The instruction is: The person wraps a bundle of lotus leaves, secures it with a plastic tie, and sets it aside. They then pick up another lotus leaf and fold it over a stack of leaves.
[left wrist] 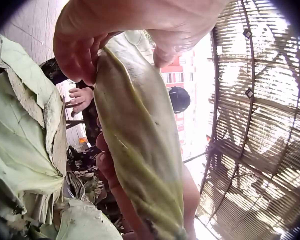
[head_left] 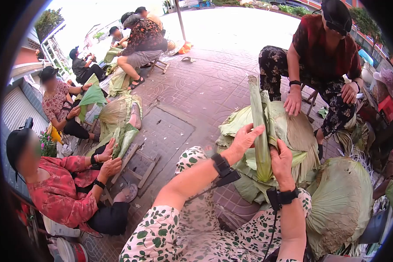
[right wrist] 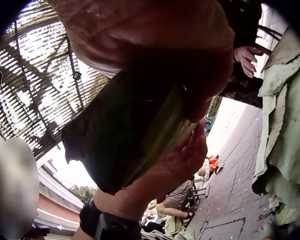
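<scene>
In the head view I hold a long folded lotus leaf (head_left: 260, 146) upright in front of my lap. My left hand (head_left: 243, 142) pinches its left side with thumb and fingers, while my right hand (head_left: 282, 163) grips its right edge lower down. Seen from the left wrist, the folded leaf (left wrist: 140, 135) fills the middle, pale green with raised veins. The right wrist view shows it dark and shaded under the right palm (right wrist: 155, 35). Behind the hands spreads a pile of large flattened leaves (head_left: 236, 124), some green, some browned.
Another stack of folded leaves (head_left: 343, 201) lies to my right. Opposite sits a person in dark red (head_left: 323, 56), one hand on the pile. At left, a person in a pink-red shirt (head_left: 70, 192) handles leaves beside a wooden stool (head_left: 139, 168). Several other people sit farther back.
</scene>
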`<action>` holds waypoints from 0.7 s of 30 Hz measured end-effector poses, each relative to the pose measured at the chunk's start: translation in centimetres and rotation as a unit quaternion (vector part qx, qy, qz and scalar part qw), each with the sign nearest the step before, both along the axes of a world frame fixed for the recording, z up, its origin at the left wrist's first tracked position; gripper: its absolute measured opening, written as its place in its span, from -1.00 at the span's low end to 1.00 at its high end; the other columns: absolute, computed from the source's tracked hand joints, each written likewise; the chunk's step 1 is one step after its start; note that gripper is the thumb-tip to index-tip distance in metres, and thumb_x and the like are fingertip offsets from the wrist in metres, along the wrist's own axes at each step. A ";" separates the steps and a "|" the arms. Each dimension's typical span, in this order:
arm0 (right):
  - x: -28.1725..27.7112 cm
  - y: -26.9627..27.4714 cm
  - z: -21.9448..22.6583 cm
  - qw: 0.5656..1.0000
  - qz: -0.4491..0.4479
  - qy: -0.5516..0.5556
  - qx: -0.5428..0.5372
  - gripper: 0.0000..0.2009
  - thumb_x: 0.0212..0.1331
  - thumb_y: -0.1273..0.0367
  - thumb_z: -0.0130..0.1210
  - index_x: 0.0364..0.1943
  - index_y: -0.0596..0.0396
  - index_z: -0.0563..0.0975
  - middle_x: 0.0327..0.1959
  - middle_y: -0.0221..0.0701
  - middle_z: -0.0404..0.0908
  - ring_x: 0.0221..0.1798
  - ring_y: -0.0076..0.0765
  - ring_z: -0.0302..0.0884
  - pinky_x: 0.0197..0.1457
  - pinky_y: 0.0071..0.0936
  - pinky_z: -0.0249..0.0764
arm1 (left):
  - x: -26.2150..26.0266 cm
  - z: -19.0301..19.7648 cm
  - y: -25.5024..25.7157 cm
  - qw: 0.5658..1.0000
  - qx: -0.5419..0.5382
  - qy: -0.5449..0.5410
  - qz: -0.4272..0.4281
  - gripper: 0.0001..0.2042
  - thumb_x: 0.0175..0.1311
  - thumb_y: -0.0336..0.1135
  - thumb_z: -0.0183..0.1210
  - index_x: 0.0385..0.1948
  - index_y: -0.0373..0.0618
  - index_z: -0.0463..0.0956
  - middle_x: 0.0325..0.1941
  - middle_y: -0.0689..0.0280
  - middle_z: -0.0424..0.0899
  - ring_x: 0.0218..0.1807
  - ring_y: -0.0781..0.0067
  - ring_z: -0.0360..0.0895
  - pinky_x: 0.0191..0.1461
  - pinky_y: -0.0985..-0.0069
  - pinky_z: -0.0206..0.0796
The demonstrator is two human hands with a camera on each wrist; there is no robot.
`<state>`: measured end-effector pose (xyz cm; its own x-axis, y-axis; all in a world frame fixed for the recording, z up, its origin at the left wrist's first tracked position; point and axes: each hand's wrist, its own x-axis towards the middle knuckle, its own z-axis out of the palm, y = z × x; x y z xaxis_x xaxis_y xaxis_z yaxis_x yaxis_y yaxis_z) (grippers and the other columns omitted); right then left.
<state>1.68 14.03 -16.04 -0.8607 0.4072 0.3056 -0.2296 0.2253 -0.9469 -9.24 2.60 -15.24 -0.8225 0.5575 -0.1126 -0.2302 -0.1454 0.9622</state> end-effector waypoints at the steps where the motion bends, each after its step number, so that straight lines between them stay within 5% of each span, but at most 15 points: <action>1: 0.0 0.1 -0.3 0.998 -0.025 0.010 0.049 -0.74 0.11 0.59 -0.09 -0.08 0.22 0.43 -0.22 -0.41 0.52 -0.18 -0.52 0.44 -0.07 -0.60 0.33 | 0.0 0.2 -0.1 1.000 -0.010 0.004 -0.029 -0.57 0.14 -0.05 0.13 -0.08 -0.18 0.39 -0.24 0.37 0.53 -0.28 0.60 0.51 -0.21 0.61 0.39; 4: 0.4 0.2 -0.8 0.986 -0.083 0.022 0.143 -0.73 0.06 0.59 -0.02 -0.10 0.19 0.43 -0.22 -0.37 0.51 -0.17 -0.49 0.44 -0.06 -0.56 0.33 | 0.3 -0.1 0.0 0.998 0.017 0.011 -0.066 -0.63 0.07 -0.19 0.20 -0.13 -0.18 0.41 -0.26 0.34 0.55 -0.29 0.56 0.52 -0.23 0.56 0.41; 10: -0.1 0.9 -0.2 0.991 -0.061 -0.057 -0.106 -0.73 0.14 0.45 -0.01 -0.06 0.22 0.40 -0.20 -0.40 0.50 -0.21 -0.52 0.43 -0.08 -0.53 0.35 | 0.2 0.7 0.2 0.990 0.074 -0.068 -0.097 -0.68 0.10 -0.39 0.12 -0.10 -0.29 0.36 -0.14 0.23 0.52 -0.14 0.42 0.50 -0.06 0.47 0.36; 12: -0.4 1.3 -0.7 0.947 0.006 -0.012 -0.322 -0.72 0.17 0.40 -0.02 -0.06 0.24 0.38 -0.18 -0.40 0.49 -0.21 -0.52 0.44 -0.09 -0.53 0.38 | 0.2 0.9 0.3 0.984 0.132 -0.071 -0.097 -0.68 0.14 -0.37 0.08 -0.08 -0.29 0.34 -0.10 0.20 0.50 -0.11 0.38 0.49 -0.01 0.43 0.35; 15: -0.2 1.6 0.7 0.897 0.049 -0.016 -0.438 -0.71 0.16 0.41 0.00 -0.06 0.24 0.38 -0.18 -0.38 0.49 -0.19 -0.49 0.46 -0.09 -0.51 0.41 | 0.0 1.5 0.4 0.969 0.183 -0.113 -0.123 -0.67 0.18 -0.33 0.05 -0.06 -0.31 0.32 -0.07 0.17 0.49 -0.08 0.33 0.49 0.05 0.38 0.33; 21: -0.4 1.5 0.6 0.879 0.089 0.017 -0.467 -0.72 0.15 0.42 0.00 -0.07 0.24 0.38 -0.16 -0.36 0.49 -0.16 -0.43 0.48 -0.08 -0.46 0.43 | -0.5 0.8 0.2 0.967 0.173 -0.137 -0.128 -0.67 0.19 -0.30 0.05 -0.07 -0.28 0.34 -0.08 0.18 0.51 -0.08 0.30 0.49 0.05 0.33 0.33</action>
<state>1.28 15.55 -15.41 -0.9334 0.3532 -0.0639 -0.2139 -0.6903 -0.6912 -9.75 2.76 -14.40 -0.6187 0.7818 -0.0776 -0.5410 -0.3523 0.7637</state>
